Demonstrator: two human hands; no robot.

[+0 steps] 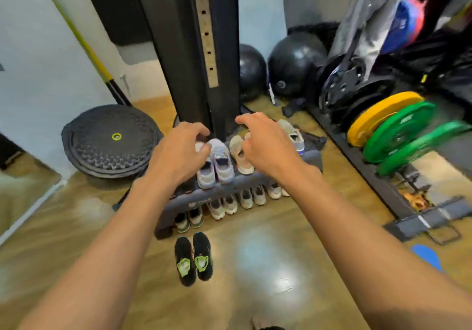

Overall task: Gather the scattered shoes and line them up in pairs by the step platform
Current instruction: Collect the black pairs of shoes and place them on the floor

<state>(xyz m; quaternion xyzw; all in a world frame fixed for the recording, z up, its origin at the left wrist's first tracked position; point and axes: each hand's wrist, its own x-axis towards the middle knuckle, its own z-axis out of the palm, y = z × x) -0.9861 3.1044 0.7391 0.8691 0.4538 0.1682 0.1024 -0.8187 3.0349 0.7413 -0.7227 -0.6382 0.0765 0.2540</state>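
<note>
A lavender-white pair (221,162) stands on the top of the grey step platform (310,157), heels at its near edge. The left hand (178,150) closes its curled fingers (201,135) and thumb around the toe of that pair's left shoe. Just beside it, toward the platform's right end, lies a beige pair (240,154). The right hand (267,143) hangs over it with fingers (245,120) bent and spread; whether they touch or grasp a shoe cannot be told. One more pale grey shoe (293,135) shows past that hand, near the far right corner.

Along the platform's front edge, on the wooden floor (268,265), eight shoes are lined up toe-out in a row of four pairs (231,204), the last partly hidden by the right forearm. A black pair with neon-green insoles (192,259) sits on the floor alone, in front of the row's left end.

A mark on the platform's front face and the lettering on the plates are too blurred to read.

Behind the platform rises a black machine column (189,48) with a perforated metal strip. To its left rests one dark balance dome (109,140) bearing a yellow ring. Two black exercise balls (293,66) sit at the back wall. At right, one yellow plate (378,115) and two green plates (401,130) are racked.
</note>
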